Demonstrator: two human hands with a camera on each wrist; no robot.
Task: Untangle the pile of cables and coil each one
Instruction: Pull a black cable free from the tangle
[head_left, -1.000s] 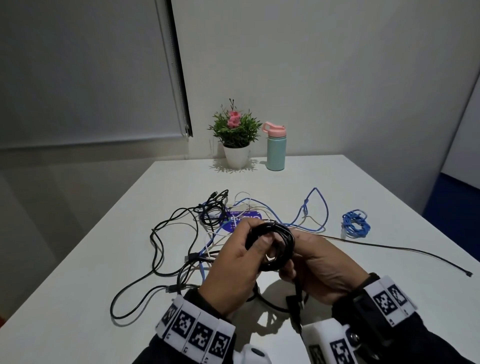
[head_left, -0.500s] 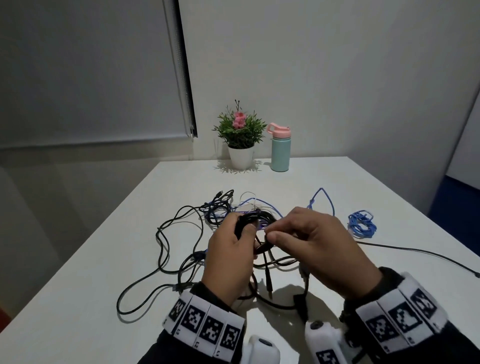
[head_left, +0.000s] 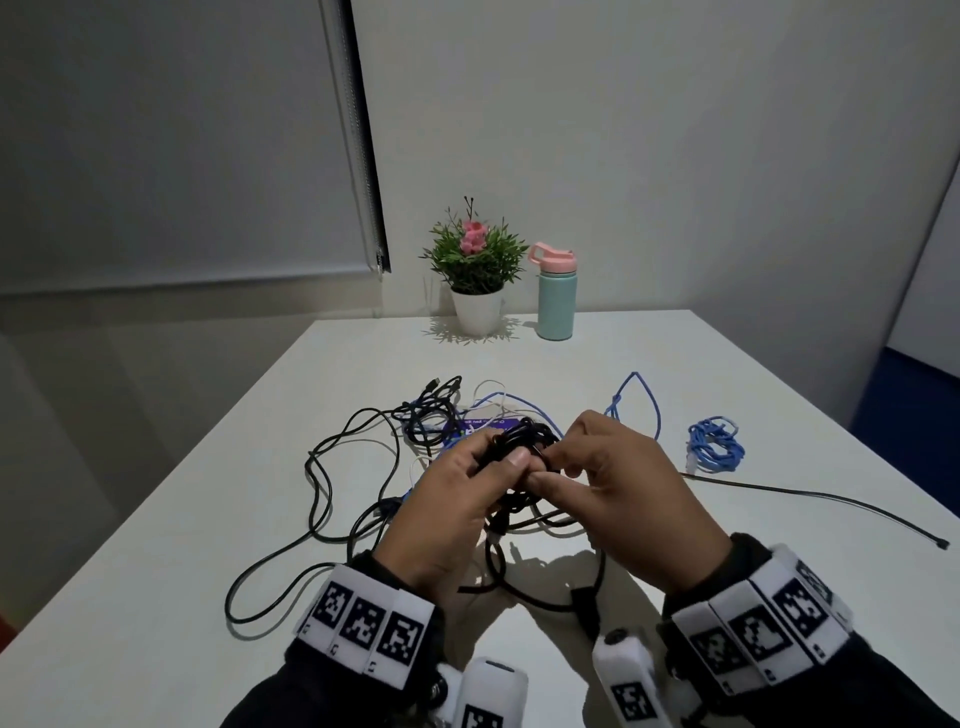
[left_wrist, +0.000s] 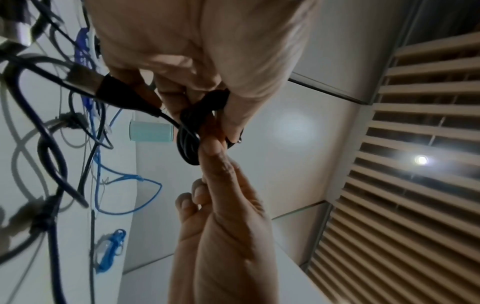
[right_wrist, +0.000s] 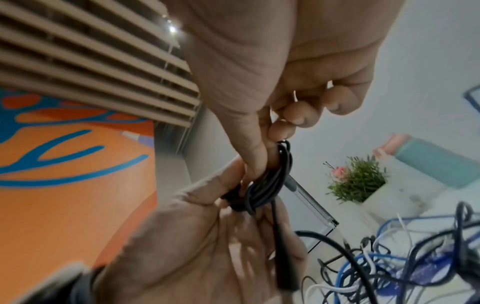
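Above the white surface (head_left: 675, 374), the left hand (head_left: 447, 509) grips a small black coil (head_left: 519, 439) of cable between thumb and curled fingers, while the right hand (head_left: 623, 488) pinches the same coil from the other side, thumb tip against it. Behind and under the hands lies the tangled pile of cables (head_left: 415, 431), black, blue and white, on the surface. A coiled blue cable (head_left: 714, 444) sits apart to the right, and a plant (head_left: 475, 265) and a bottle (head_left: 556, 296) stand at the far edge.
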